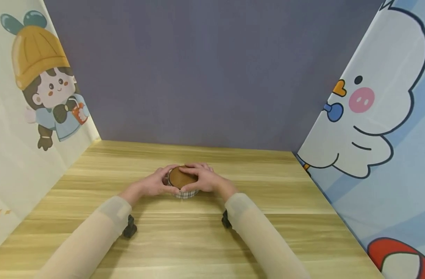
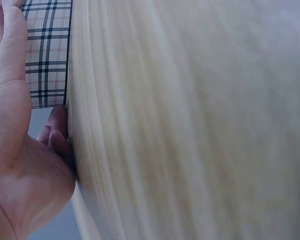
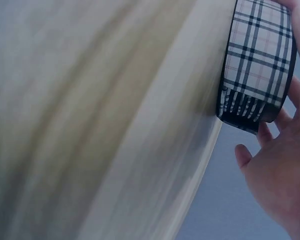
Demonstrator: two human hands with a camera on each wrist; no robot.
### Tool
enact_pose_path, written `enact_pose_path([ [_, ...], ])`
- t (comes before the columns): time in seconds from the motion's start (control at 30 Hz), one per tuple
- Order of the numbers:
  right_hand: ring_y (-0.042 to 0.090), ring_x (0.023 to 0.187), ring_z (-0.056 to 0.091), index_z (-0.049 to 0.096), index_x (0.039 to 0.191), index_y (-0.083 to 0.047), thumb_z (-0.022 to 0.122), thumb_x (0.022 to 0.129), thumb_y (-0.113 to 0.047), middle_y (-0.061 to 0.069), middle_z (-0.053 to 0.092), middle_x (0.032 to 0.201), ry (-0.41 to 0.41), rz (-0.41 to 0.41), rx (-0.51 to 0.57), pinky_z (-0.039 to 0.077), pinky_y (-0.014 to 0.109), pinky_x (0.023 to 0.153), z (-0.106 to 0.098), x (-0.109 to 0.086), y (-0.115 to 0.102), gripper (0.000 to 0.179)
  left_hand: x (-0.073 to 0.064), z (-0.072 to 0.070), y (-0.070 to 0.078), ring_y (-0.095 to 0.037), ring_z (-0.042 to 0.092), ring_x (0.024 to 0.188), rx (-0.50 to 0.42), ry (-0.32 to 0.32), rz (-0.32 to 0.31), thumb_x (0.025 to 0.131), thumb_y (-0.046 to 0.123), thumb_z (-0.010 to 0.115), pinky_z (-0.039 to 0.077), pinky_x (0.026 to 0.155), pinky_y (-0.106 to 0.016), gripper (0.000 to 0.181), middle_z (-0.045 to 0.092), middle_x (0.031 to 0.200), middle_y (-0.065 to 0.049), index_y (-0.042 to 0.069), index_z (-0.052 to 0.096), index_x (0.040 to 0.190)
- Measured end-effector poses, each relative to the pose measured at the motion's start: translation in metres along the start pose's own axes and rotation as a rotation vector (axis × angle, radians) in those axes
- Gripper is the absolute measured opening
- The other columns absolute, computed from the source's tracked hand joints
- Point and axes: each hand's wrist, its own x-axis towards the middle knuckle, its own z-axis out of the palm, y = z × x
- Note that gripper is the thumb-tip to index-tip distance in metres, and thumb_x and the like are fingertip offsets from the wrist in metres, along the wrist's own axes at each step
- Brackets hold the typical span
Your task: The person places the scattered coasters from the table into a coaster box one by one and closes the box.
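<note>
A round plaid box with a flat brown top sits on the wooden table between both hands. My left hand grips its left side, thumb along the near edge. From the right, my right hand holds the other side, with its thumb near the left thumb and fingers over the far rim. In the left wrist view the white-and-black plaid wall lies beside the left thumb. Seen from the right wrist, the plaid box has black edges and a dark striped section low on its wall.
The wood-grain table spreads around the hands. A grey panel stands at the back. Cartoon-printed walls rise on the left and right. Small dark devices hang under the left and right wrists.
</note>
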Motion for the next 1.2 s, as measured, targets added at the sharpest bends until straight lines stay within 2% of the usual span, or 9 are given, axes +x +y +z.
enact_pose_path([
  [0.63,0.034,0.171,0.011,0.038,0.171,-0.043,0.078,0.097,-0.062,-0.002,0.021,0.184,-0.014,0.004,-0.009,0.011,0.069,0.133,0.004,-0.002,-0.001,0.086,-0.004,0.002,-0.001,-0.038,0.06,0.135,-0.006,-0.005,-0.035,0.094,0.051,0.087,0.052,0.111,-0.052,0.108,0.032,0.155,-0.028,0.027,0.022,0.176],
  [0.9,0.035,0.171,0.012,0.035,0.172,-0.041,0.081,0.096,-0.059,-0.001,0.018,0.185,-0.012,-0.03,0.027,0.011,0.069,0.133,0.003,-0.006,0.0,0.09,-0.006,0.003,-0.001,-0.038,0.06,0.134,0.003,0.003,-0.022,0.093,0.05,0.089,0.05,0.112,-0.054,0.106,0.033,0.155,-0.028,0.027,0.025,0.175],
  [1.03,0.04,0.171,0.012,0.031,0.175,-0.034,0.083,0.095,-0.057,0.004,0.017,0.186,0.022,-0.067,0.052,0.014,0.072,0.132,-0.002,-0.015,0.006,0.098,-0.003,0.005,-0.002,-0.039,0.058,0.135,0.022,0.008,-0.008,0.093,0.051,0.088,0.047,0.114,-0.059,0.105,0.035,0.154,-0.027,0.028,0.027,0.174],
  [1.2,0.036,0.17,0.019,0.033,0.174,-0.03,0.07,0.104,-0.06,0.003,0.024,0.183,0.102,-0.05,0.079,0.023,0.071,0.131,-0.013,-0.041,0.015,0.085,-0.005,0.006,-0.003,-0.042,0.056,0.137,0.034,0.015,0.012,0.091,0.046,0.091,0.043,0.119,-0.064,0.113,0.038,0.152,-0.031,0.02,0.021,0.176],
])
